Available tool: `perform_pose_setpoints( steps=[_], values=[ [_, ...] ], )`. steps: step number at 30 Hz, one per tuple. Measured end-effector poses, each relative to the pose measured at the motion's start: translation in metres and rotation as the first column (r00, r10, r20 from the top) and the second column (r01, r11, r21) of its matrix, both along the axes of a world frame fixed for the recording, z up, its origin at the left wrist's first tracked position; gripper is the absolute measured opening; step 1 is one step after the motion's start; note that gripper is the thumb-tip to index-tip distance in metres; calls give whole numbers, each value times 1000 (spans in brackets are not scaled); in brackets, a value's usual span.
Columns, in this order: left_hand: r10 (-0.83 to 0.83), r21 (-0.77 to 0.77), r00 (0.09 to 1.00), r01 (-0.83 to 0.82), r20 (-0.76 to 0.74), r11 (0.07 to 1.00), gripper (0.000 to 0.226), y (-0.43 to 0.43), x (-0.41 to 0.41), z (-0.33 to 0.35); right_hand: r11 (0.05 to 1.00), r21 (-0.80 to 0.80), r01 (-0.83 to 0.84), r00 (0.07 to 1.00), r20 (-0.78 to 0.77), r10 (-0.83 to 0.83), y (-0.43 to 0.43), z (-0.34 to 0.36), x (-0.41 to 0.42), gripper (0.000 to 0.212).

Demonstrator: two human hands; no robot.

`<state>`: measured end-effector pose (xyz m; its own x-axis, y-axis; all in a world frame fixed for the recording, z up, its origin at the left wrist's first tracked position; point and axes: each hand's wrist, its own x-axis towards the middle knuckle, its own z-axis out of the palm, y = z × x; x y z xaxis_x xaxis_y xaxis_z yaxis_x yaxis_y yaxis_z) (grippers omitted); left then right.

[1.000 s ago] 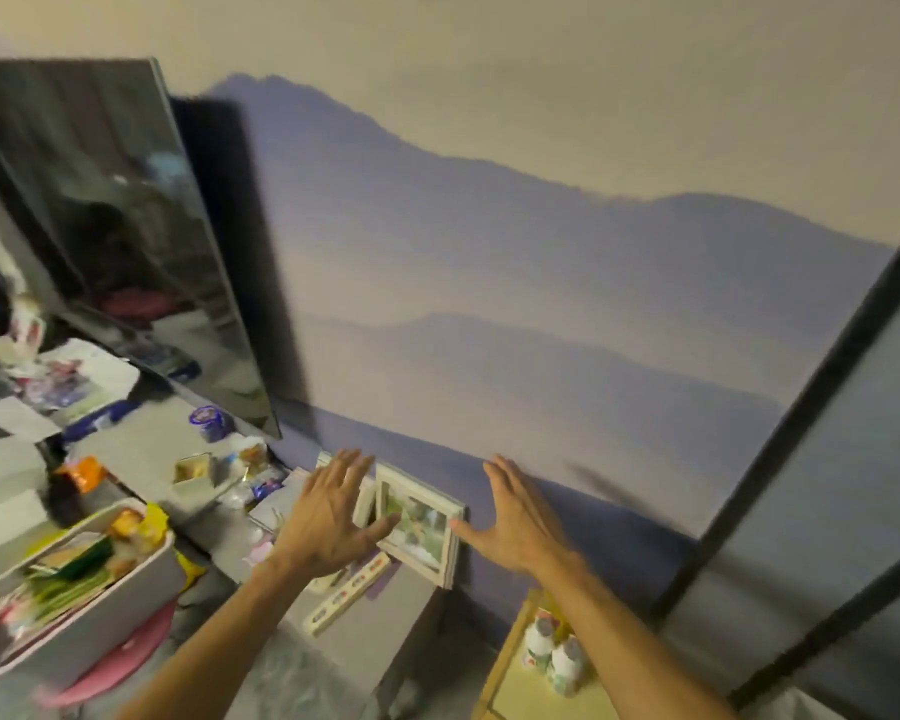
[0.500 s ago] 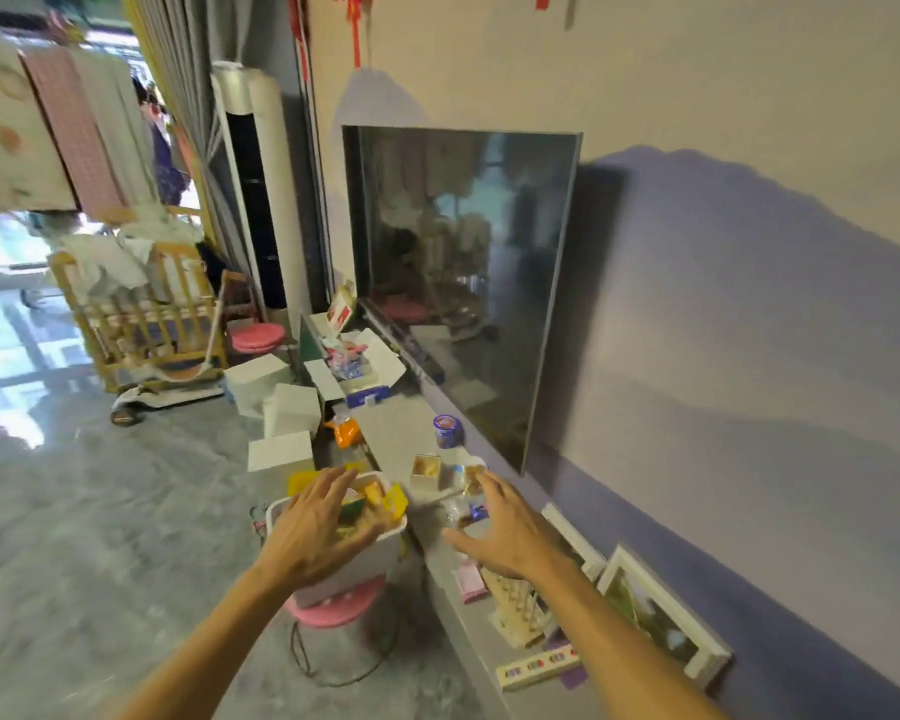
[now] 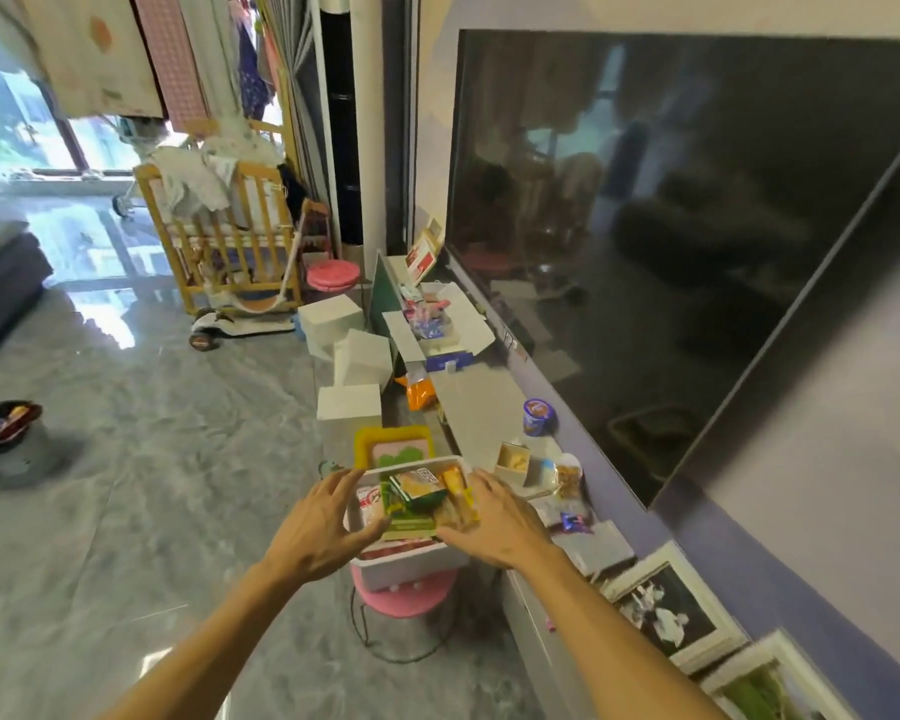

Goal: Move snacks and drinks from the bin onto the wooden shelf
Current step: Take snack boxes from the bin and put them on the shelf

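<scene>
A white bin (image 3: 411,563) stands on a pink stool (image 3: 404,600) beside a long low grey cabinet (image 3: 481,402). Several snack packets fill it, among them a green packet (image 3: 417,492) on top and an orange-yellow packet (image 3: 455,498). My left hand (image 3: 323,527) hovers over the bin's left rim, fingers spread, holding nothing. Over the bin's right side is my right hand (image 3: 494,522), also spread, its fingers near the orange-yellow packet. The wooden shelf is out of view.
A big dark TV (image 3: 671,226) leans on the wall above the cabinet. A blue cup (image 3: 539,415), small boxes and framed pictures (image 3: 671,615) lie on the cabinet. White boxes (image 3: 352,371), a yellow tray (image 3: 393,441), a wooden crib (image 3: 224,241) and a black cable stand on the grey floor.
My view swung left, from the wall and a picture frame round to the bin. Both hands came off the frame and now hover closer over the bin's packets.
</scene>
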<state>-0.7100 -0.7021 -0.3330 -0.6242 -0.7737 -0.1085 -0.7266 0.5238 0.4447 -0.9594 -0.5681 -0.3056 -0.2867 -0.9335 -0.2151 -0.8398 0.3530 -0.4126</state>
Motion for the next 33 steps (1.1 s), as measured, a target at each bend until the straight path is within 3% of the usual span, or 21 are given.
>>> perform_pose_setpoints(
  steps=[9,18,20,22,27,33],
  values=[
    [12,91,994,-22,112,996,93,-98,-83,-76,982,140,-128,992,19,127,-151,-102,-78,98],
    [94,301,952,-184,290,936,99,-193,-135,-203,918,260,-298,954,68,290,-263,-246,-128,121],
    [69,311,928,-193,367,931,108,-203,-140,-244,908,263,-326,945,72,319,-274,-287,-132,132],
    [27,338,901,-190,433,922,115,-212,-143,-285,884,293,-363,930,54,364,-285,-326,-135,130],
    [27,382,885,-228,466,896,125,-224,-151,-388,843,330,-424,893,-4,451,-307,-411,-138,140],
    [175,369,898,-334,403,867,105,-223,-169,-460,825,332,-457,861,-66,503,-326,-466,-141,131]
  ],
)
